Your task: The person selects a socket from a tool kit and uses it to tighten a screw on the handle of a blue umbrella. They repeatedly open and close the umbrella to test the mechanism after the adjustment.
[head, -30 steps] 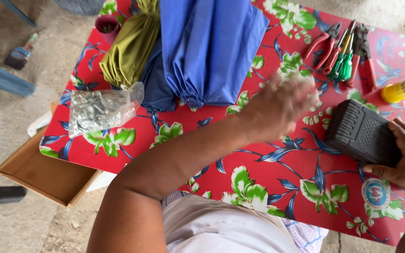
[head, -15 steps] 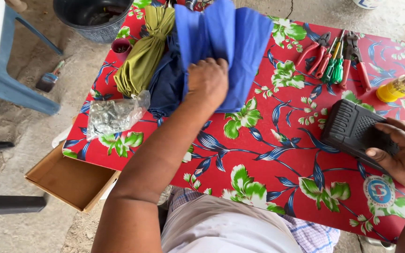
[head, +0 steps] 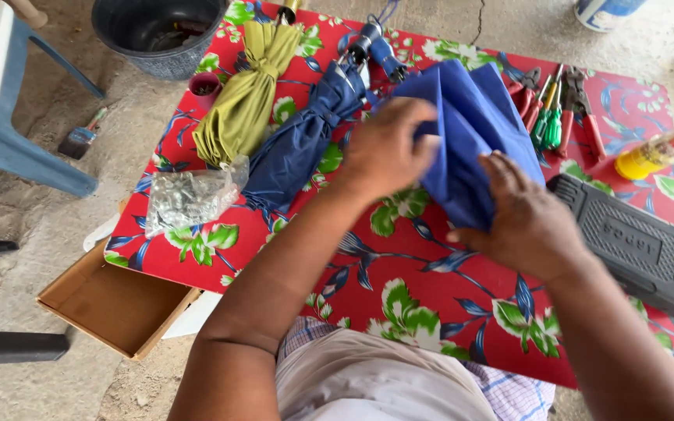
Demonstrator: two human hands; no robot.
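A rough concrete floor surrounds a low bench covered by a red oilcloth printed with green, white and blue flowers. In the middle of the bench lies a bright blue folded umbrella canopy of thin fabric. The left hand rests on its left edge with the fingers curled into the cloth, its grip closed on a fold. The right hand presses on the lower end of the same canopy, fingers spread flat over the fabric, so its grip is wide and only bears down.

Just left of the blue canopy lies a dark navy closed umbrella, and beside that an olive-green closed umbrella, both pointing to the far edge. A clear plastic bag of small metal parts sits near the bench's left edge. To the right, a black ribbed rubber mat-like block lies close to the right hand. Beyond it rest red- and green-handled pliers and cutters and a yellow bottle on its side. A black bucket stands on the floor beyond the bench, a blue plastic stool at the left, and an open cardboard box below the bench corner.
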